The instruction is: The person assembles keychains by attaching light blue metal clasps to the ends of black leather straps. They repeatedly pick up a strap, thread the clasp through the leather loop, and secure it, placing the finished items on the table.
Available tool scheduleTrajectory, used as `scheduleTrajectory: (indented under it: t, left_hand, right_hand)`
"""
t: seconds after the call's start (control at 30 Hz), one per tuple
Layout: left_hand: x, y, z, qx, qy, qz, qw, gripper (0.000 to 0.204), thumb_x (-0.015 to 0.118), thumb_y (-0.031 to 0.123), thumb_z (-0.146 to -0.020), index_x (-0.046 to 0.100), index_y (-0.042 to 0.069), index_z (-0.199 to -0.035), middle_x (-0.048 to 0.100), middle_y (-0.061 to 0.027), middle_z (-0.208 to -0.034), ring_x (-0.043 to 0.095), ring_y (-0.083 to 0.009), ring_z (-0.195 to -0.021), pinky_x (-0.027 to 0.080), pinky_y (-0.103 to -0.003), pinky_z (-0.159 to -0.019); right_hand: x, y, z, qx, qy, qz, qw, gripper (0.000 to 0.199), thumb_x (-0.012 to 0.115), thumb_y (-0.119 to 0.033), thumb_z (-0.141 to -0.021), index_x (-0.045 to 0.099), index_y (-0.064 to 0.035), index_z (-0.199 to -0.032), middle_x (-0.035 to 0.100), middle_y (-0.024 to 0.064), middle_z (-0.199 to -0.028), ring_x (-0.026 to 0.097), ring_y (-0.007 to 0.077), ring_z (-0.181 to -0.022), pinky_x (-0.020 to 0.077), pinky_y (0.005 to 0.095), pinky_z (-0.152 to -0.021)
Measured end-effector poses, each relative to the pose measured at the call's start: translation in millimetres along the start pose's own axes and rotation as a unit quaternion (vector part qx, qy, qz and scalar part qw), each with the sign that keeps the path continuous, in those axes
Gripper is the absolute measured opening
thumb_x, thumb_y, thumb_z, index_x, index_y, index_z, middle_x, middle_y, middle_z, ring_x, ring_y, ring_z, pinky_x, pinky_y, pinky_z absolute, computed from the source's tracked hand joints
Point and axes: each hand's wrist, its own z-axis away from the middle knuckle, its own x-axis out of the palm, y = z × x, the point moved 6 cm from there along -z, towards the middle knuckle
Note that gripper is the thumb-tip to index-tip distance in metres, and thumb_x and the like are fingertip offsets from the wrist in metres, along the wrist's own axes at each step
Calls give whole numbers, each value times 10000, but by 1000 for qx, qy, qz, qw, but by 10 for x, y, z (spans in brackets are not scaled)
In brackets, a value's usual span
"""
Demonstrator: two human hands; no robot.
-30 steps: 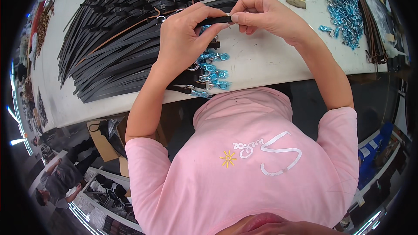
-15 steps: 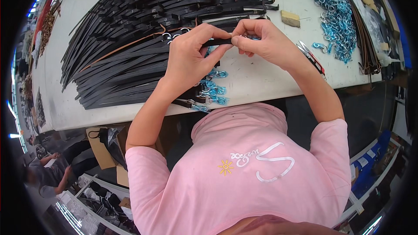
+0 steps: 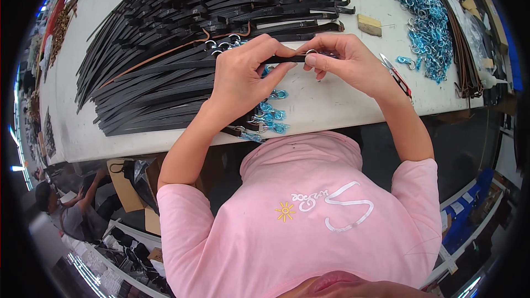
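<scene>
1. Two hands meet over the near part of the white table (image 3: 342, 105). Left hand (image 3: 240, 80) and right hand (image 3: 348, 63) both pinch one black strap (image 3: 284, 59), held level above the tabletop; fingers closed on it, thumbs against forefingers.
2. Strap judged light, limp and thin, probably leather or webbing; it would sag unless held near the end. Best taken close to the tip, as it is held now.
3. A small metal ring (image 3: 311, 52) seems to sit at the right fingertips; too small to be sure.
4. Blue clasps (image 3: 270, 118) lie below the left wrist, partly hidden by it.
5. Farther off: heap of black straps (image 3: 182, 49), pile of blue clasps (image 3: 425, 22), a tan block (image 3: 369, 24).
6. Strap's far end cannot be traced.
</scene>
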Motion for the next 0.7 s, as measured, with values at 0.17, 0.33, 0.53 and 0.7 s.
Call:
scheduleTrajectory:
  t: [0.17, 0.33, 0.53, 0.7]
  left_hand:
    - [74, 90, -35, -5, -4, -5, 1000, 124, 792, 46, -794, 730, 46, -902, 710, -3, -832, 581, -52, -644, 356, -210, -465]
    - [196, 165, -75, -5, -25, -22, 999, 123, 788, 48, -804, 719, 41, -906, 706, -6, -826, 555, -44, -609, 353, -209, -463]
    - [334, 218, -109, 3, -33, -26, 999, 134, 784, 41, -803, 717, 40, -920, 698, -7, -828, 535, -46, -586, 352, -209, -463]
    - [435, 252, -106, 9, -29, -48, 998, 145, 783, 56, -800, 720, 56, -930, 698, -9, -838, 507, -53, -559, 353, -217, -468]
  right_hand:
    - [-69, 52, 69, 22, -13, -4, 1000, 259, 647, -183, -974, 688, 2, -1151, 686, 33, -893, 631, 84, -777, 536, 242, -750]
    - [-138, 115, 170, 36, -3, -8, 999, 251, 647, -171, -970, 690, 7, -1143, 683, 29, -887, 631, 84, -765, 536, 239, -747]
    - [-227, 185, 278, 46, 14, -16, 999, 253, 653, -173, -965, 689, 18, -1128, 686, 33, -880, 632, 86, -762, 533, 236, -734]
    - [-284, 236, 320, 42, 27, -5, 999, 274, 679, -216, -938, 712, 21, -1069, 691, 56, -883, 639, 110, -758, 546, 255, -707]
